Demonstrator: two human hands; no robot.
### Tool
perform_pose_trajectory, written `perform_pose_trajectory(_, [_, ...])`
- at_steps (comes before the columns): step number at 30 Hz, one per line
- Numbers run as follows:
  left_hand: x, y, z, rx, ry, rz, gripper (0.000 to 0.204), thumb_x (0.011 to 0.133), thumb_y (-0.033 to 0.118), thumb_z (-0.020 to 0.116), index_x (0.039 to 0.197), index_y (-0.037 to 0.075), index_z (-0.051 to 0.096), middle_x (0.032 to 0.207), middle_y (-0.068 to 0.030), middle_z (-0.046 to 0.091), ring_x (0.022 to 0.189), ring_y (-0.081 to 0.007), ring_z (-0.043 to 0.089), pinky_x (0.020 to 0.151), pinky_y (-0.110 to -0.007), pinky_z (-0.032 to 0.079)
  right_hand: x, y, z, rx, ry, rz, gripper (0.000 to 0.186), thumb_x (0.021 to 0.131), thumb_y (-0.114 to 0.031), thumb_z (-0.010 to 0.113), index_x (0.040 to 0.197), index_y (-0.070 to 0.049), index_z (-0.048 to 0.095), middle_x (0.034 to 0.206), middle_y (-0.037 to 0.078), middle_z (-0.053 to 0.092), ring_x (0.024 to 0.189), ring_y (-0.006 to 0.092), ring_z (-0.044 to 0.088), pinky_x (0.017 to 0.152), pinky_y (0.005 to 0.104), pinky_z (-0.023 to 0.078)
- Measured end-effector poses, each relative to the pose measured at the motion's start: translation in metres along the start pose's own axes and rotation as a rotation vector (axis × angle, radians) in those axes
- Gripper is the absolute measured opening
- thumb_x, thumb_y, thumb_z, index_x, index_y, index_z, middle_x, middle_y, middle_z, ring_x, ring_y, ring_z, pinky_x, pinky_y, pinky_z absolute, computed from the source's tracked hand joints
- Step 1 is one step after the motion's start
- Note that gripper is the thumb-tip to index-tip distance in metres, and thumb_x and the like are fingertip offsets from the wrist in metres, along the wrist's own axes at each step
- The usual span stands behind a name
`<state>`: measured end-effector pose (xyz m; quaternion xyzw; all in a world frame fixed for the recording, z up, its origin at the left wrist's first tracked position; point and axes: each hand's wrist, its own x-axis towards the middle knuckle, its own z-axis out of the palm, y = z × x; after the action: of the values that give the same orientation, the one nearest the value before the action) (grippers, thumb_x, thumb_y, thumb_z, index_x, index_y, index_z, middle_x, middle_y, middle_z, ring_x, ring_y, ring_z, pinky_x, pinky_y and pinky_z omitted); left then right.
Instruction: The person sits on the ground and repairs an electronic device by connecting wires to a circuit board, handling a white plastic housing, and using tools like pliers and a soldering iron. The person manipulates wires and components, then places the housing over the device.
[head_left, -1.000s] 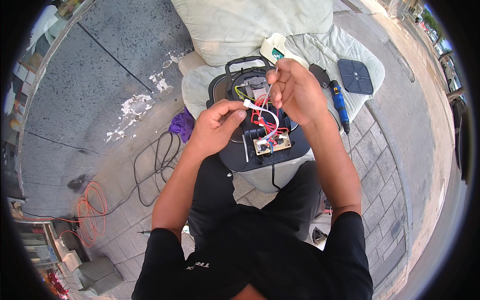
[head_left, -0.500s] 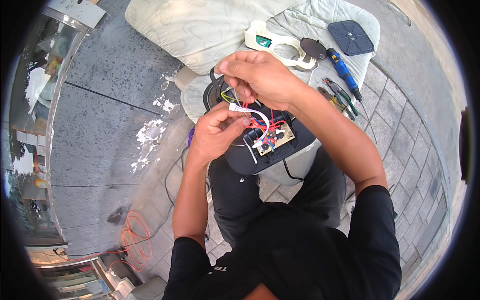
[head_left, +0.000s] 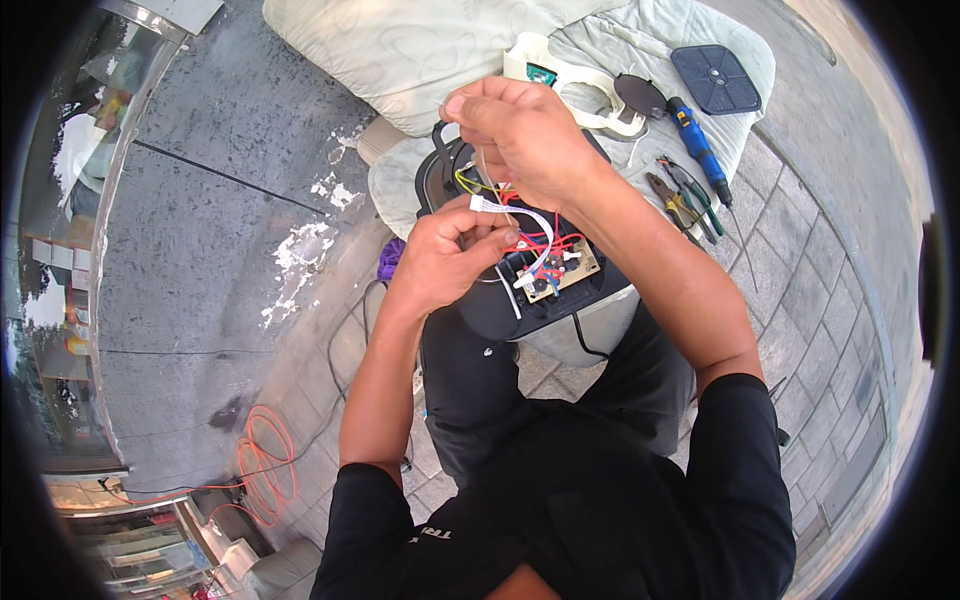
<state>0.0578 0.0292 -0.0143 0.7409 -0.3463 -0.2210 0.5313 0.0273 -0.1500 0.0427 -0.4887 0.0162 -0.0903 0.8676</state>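
An opened black appliance [head_left: 490,315] sits between my knees, with a tan circuit board [head_left: 570,270] and a tangle of red, yellow-green and blue wires. A white ribbon cable with a connector [head_left: 478,204] arches over it. My left hand [head_left: 450,250] pinches a thin wire among the tangle, just below the connector. Higher up, over the appliance's black handle, my right hand [head_left: 525,140] has its thumb and index finger closed on the upper part of a thin pale wire, its other fingers curled beneath.
A pale quilted cushion [head_left: 350,50] carries a white plastic housing [head_left: 580,80], dark round disc [head_left: 637,95], square black plate [head_left: 716,78], blue electric screwdriver [head_left: 700,150] and several pliers [head_left: 678,205]. Purple cloth [head_left: 390,258] and an orange cord [head_left: 262,465] lie left, near a glass front.
My right hand has moved up and leftward, turning over, with the thin wire. My left hand stays low among the wires. The view has shifted, showing the pliers on the right.
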Motion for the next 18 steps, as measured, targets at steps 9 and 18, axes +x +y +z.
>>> perform_pose_trajectory(9, [-0.003,0.001,-0.001,0.007,-0.015,-0.053,0.014,0.092,0.009,0.081,0.104,0.001,0.08,0.085,0.0028,0.06,0.072,-0.0044,0.05,0.065,-0.023,0.043,0.0,0.003,0.004,-0.05,-0.005,0.013,0.016,0.098,-0.016,0.067,0.102,-0.001,0.067,0.071,-0.007,0.048,0.049,0.0011,0.03,0.044,0.0225,0.024])
perform_pose_trajectory(18, [-0.052,-0.051,-0.022,-0.57,0.361,-0.007,0.024,0.105,0.021,0.068,0.121,0.003,0.071,0.081,0.003,0.061,0.067,-0.0039,0.05,0.056,-0.02,0.037,-0.054,-0.023,-0.069,-0.331,0.255,-0.06,0.045,0.106,-0.025,0.061,0.138,0.007,0.059,0.115,0.019,0.074,0.061,0.0124,0.062,0.049,0.0253,0.047])
